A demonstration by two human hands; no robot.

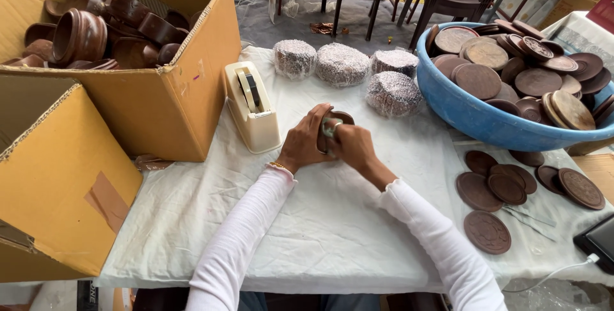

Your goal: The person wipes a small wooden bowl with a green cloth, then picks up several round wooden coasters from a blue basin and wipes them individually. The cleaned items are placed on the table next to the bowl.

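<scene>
At the middle of the white-covered table (332, 221), both my hands close around a small dark brown wooden bowl (340, 118). My left hand (306, 139) grips its left side. My right hand (353, 145) presses on its front, with a bit of pale green material showing between my fingers. Most of the bowl is hidden by my fingers. A cream tape dispenser (251, 108) stands just left of my left hand.
An open cardboard box (160, 106) of brown wooden bowls stands at the left, with another box (57, 183) in front. Several wrapped round bundles (342, 65) lie behind my hands. A blue basin (486, 122) of wooden lids sits right, with loose lids (486, 231) on the cloth.
</scene>
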